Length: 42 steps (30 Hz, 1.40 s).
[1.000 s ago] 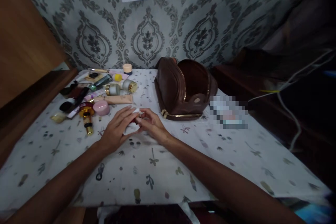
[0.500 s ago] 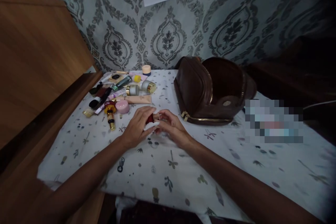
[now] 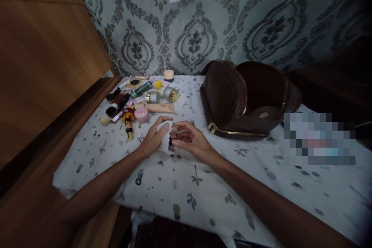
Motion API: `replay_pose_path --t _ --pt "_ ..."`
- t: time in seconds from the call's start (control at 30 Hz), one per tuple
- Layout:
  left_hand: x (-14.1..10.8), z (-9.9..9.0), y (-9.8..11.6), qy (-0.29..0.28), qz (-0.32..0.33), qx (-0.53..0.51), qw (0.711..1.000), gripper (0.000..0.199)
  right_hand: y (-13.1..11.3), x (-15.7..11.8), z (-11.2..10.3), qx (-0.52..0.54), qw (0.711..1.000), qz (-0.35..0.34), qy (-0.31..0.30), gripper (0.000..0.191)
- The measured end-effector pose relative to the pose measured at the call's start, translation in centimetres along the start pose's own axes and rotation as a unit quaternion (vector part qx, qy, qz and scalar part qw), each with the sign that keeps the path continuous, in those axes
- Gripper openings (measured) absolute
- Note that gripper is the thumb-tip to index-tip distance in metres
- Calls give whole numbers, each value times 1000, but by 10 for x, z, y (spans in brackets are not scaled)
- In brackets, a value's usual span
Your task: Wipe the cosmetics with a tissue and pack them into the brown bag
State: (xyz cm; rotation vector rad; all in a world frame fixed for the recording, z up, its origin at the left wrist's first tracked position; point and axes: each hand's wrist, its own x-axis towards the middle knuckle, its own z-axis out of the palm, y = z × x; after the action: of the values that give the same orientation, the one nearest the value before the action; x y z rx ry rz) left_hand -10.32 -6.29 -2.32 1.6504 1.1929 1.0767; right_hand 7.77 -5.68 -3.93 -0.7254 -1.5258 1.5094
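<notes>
My right hand (image 3: pixel 193 141) grips a small dark red cosmetic bottle (image 3: pixel 174 132) with a shiny rose-gold cap, between thumb and fingers above the cloth. Close on its left, my left hand (image 3: pixel 155 137) holds a crumpled white wipe (image 3: pixel 164 141) against the palm. The wipe lies right beside the bottle; whether they touch I cannot tell. A pink round jar (image 3: pixel 142 115) and an amber jar with a dark red lid (image 3: pixel 128 115) stand just beyond my left hand. In front of them lies a small gold-capped bottle (image 3: pixel 129 130).
Several cosmetics crowd the back left, among them a peach tube (image 3: pixel 158 107), a green tube (image 3: pixel 141 89) and a frosted jar (image 3: pixel 153 97). A brown leather bag (image 3: pixel 223 97) gapes at the right. Wooden panel (image 3: pixel 52 66) on the left; blurred patch (image 3: pixel 319 139) far right.
My hands have drawn slightly apart. The bottle has turned from lying across my hands to more upright in my right hand, and more of the wipe shows. The view has shifted a little left.
</notes>
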Motion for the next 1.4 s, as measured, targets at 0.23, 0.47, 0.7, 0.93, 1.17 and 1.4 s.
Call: replay_pose_path --t 0.23,0.47,0.7,0.93,1.17,1.4 --pt "6 -7 -1 28 -1 7 1000 25 -1 -5 1 -221 973 -62 -13 47" --pt "12 -11 -11 52 45 28 997 21 -6 -3 -9 -370 913 -167 -51 42" --pt "14 -12 -22 54 51 102 992 18 -11 -4 -12 -477 849 -216 -69 43" --pt "4 -9 -19 3 73 199 977 24 1 -13 6 -521 824 -210 -72 67" --pt "4 -11 -11 7 31 213 976 35 3 -13 11 -386 910 -152 -4 59" --pt "2 -8 -1 36 58 60 996 33 1 -9 7 -313 948 -53 27 56"
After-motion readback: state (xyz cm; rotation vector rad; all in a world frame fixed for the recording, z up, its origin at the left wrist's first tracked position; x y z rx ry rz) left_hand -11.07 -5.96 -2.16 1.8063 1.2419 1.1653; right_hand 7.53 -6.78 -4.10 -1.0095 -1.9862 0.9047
